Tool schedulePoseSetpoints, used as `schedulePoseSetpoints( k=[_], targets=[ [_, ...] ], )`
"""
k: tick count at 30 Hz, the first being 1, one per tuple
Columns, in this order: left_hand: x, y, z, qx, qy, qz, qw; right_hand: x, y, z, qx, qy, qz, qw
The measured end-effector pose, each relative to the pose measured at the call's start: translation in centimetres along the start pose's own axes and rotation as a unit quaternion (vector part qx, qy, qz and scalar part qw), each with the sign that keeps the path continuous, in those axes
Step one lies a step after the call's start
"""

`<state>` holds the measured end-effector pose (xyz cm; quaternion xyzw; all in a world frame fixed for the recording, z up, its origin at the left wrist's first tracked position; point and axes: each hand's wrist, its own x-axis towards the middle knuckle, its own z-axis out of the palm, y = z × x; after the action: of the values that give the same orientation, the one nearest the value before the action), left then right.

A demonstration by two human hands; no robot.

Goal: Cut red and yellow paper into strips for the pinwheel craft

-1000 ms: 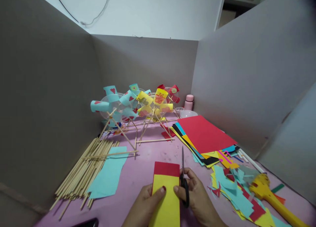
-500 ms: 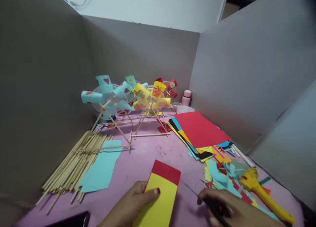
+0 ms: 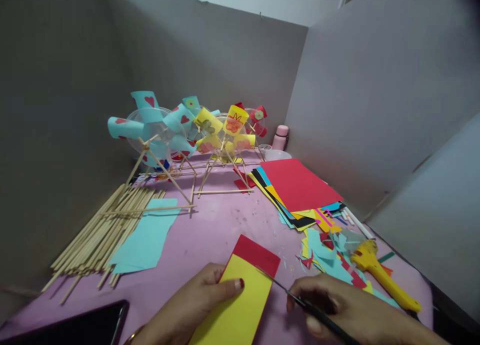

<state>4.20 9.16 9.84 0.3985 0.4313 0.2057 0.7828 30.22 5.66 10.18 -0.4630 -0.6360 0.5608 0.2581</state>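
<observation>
My left hand (image 3: 195, 305) pinches a yellow paper strip (image 3: 236, 310) that lies over a red strip (image 3: 258, 252) on the pink table (image 3: 225, 220), thumb on top of the yellow. My right hand (image 3: 348, 312) is closed round black scissors (image 3: 300, 300). Their blades point up and left, with the tip resting at the right edge of the two strips. Both hands sit at the table's near edge.
A bundle of wooden sticks (image 3: 101, 230) and a light blue sheet (image 3: 144, 237) lie at the left. Paper windmill models (image 3: 180, 130) stand at the back. A stack of coloured sheets (image 3: 296, 190), paper scraps (image 3: 330, 257), a yellow tool (image 3: 378, 272) and a dark phone (image 3: 75, 327) surround me.
The scissors moved from upright beside the strips out to the right, then came back with the tip at the paper's edge. The view tilted down and the strips turned slightly clockwise.
</observation>
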Motion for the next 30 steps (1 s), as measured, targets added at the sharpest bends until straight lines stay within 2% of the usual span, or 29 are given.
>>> schedulePoseSetpoints(
  k=[3,5,10,15,26,30],
  targets=[
    [-0.1,-0.2,0.4,0.008,0.024,0.007,1.0,0.2,-0.5,0.1,-0.034,-0.049,0.022,0.998],
    [-0.2,-0.2,0.6,0.011,0.029,0.006,1.0,0.2,-0.8,0.2,-0.04,-0.051,0.029,0.997],
    [-0.2,0.0,0.5,0.014,0.005,0.016,1.0,0.2,-0.6,0.1,-0.037,-0.058,0.044,0.997],
    [0.0,0.1,0.0,0.013,-0.036,-0.003,0.999,0.2,-0.2,-0.1,-0.031,-0.064,0.048,0.996],
    [-0.1,-0.3,-0.3,0.001,0.017,0.009,1.0,0.4,-0.8,-0.1,-0.083,-0.094,0.028,0.992],
    [-0.1,-0.3,-0.4,0.001,0.01,0.011,1.0,0.4,-1.1,-0.1,-0.093,-0.102,0.029,0.99]
  ],
)
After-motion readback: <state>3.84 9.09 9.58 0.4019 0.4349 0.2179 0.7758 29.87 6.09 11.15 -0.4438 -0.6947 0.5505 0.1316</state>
